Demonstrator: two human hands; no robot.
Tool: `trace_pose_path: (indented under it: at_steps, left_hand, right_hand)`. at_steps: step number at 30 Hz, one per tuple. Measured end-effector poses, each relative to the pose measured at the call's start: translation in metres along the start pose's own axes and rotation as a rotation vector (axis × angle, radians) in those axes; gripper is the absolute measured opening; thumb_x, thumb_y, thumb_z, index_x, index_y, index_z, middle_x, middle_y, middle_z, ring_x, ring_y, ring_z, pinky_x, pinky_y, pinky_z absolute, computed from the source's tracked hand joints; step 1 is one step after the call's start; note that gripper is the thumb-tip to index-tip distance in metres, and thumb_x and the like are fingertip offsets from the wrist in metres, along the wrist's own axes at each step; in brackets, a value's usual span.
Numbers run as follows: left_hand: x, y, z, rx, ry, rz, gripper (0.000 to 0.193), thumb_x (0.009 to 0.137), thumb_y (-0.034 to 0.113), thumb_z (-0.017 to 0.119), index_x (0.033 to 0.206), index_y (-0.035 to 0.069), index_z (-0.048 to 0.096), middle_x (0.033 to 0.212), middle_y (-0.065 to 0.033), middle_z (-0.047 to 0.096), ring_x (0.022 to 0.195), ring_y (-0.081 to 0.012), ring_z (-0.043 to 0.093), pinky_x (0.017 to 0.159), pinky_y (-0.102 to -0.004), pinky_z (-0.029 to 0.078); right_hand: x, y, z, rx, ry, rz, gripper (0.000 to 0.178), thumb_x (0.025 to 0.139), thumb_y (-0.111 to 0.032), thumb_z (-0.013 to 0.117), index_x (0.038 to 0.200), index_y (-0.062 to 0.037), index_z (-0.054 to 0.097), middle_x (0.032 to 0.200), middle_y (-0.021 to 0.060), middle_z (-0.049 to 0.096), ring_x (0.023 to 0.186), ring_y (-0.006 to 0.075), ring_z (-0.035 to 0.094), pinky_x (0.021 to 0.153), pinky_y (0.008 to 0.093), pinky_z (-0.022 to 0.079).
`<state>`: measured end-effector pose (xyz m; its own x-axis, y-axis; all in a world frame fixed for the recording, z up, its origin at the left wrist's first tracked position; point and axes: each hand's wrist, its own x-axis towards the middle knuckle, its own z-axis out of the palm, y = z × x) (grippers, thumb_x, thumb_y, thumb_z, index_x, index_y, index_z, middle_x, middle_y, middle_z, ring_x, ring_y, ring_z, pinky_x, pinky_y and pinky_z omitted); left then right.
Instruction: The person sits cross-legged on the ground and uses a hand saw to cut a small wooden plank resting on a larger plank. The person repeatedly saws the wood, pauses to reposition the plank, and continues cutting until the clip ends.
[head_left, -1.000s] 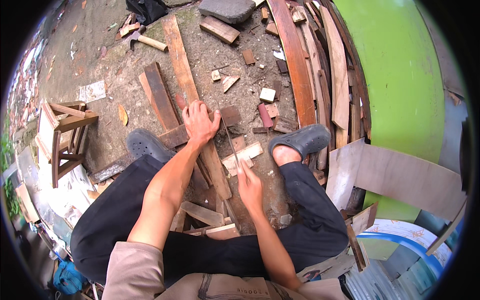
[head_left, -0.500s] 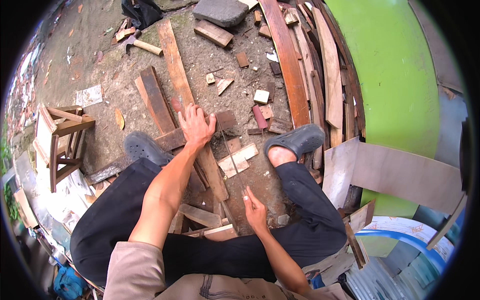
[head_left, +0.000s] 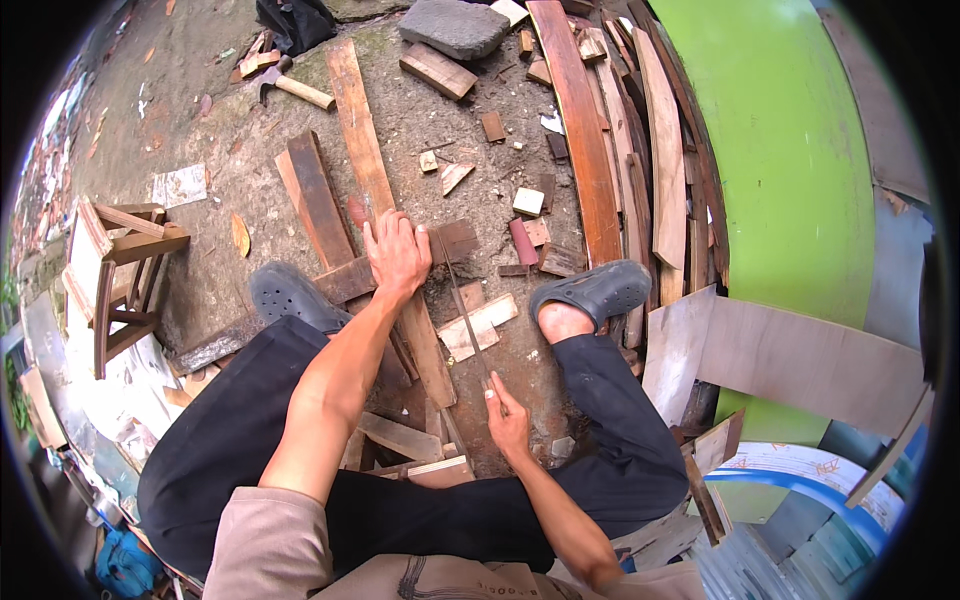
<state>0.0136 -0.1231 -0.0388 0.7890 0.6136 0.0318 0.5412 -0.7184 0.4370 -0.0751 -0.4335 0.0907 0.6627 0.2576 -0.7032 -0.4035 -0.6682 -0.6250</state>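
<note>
Thin dark metal blade (head_left: pixel 463 307): is being slanted forward-left from the right hand (head_left: pixel 509 420) to the dark-brown wooden board (head_left: pixel 457 241).
Right hand: closed, the blade's near end being gripped.
Left hand (head_left: pixel 400 256), nearer the board: is being rested on it, part-spread; grip cannot be told.
Versus a second ago: right hand is being held nearer the body.

On the rough ground (head_left: pixel 235 140) we see a hammer (head_left: pixel 296 88) and what looks like a black bag (head_left: pixel 297 25) toward its far edge, a yellow leaf (head_left: pixel 240 235) and pale sheet (head_left: pixel 180 186) toward its left edge, and long planks (head_left: pixel 668 160) along its right edge
</note>
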Motion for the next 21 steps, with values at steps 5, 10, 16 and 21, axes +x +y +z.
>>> trace_pose_path:
  at_steps: [5, 10, 16, 21]
  left_hand:
    - [-0.007, 0.002, -0.001, 0.035, 0.027, 0.007, 0.031, 0.099, 0.03, 0.055, 0.107, 0.001, 0.063, 0.124, -0.0136, 0.059, 0.13, -0.0315, 0.05, 0.114, -0.0624, 0.029]
    - [-0.01, 0.001, -0.002, 0.062, 0.001, 0.009, 0.031, 0.1, 0.029, 0.053, 0.109, 0.001, 0.064, 0.124, -0.0136, 0.059, 0.133, -0.0305, 0.048, 0.115, -0.0648, 0.026]
    - [-0.012, 0.002, -0.001, -0.006, -0.06, -0.012, 0.03, 0.1, 0.029, 0.053, 0.109, 0.001, 0.062, 0.124, -0.013, 0.06, 0.133, -0.0306, 0.049, 0.117, -0.0641, 0.026]
    - [-0.009, 0.002, -0.001, 0.017, -0.043, -0.005, 0.03, 0.101, 0.027, 0.051, 0.111, 0.001, 0.062, 0.124, -0.0129, 0.06, 0.135, -0.0315, 0.047, 0.117, -0.0654, 0.024]
  right_hand:
    - [0.072, -0.075, 0.011, -0.037, 0.013, -0.066, 0.044, 0.106, -0.027, 0.058, 0.145, -0.0064, 0.058, 0.13, 0.0202, 0.07, 0.113, 0.0185, 0.067, 0.096, 0.0309, 0.052]
    - [0.019, 0.008, 0.01, 0.054, 0.015, -0.056, 0.045, 0.107, -0.028, 0.057, 0.146, -0.0055, 0.056, 0.123, 0.0193, 0.073, 0.095, 0.0112, 0.064, 0.085, 0.0281, 0.052]
    - [0.047, -0.072, 0.013, 0.055, 0.002, -0.098, 0.045, 0.108, -0.022, 0.056, 0.145, 0.0021, 0.054, 0.134, 0.0196, 0.067, 0.112, 0.0136, 0.065, 0.095, 0.0268, 0.051]
    - [0.049, -0.036, 0.03, 0.12, 0.045, -0.112, 0.045, 0.106, -0.021, 0.057, 0.145, 0.0026, 0.054, 0.138, 0.0231, 0.064, 0.124, 0.0172, 0.061, 0.103, 0.0309, 0.048]
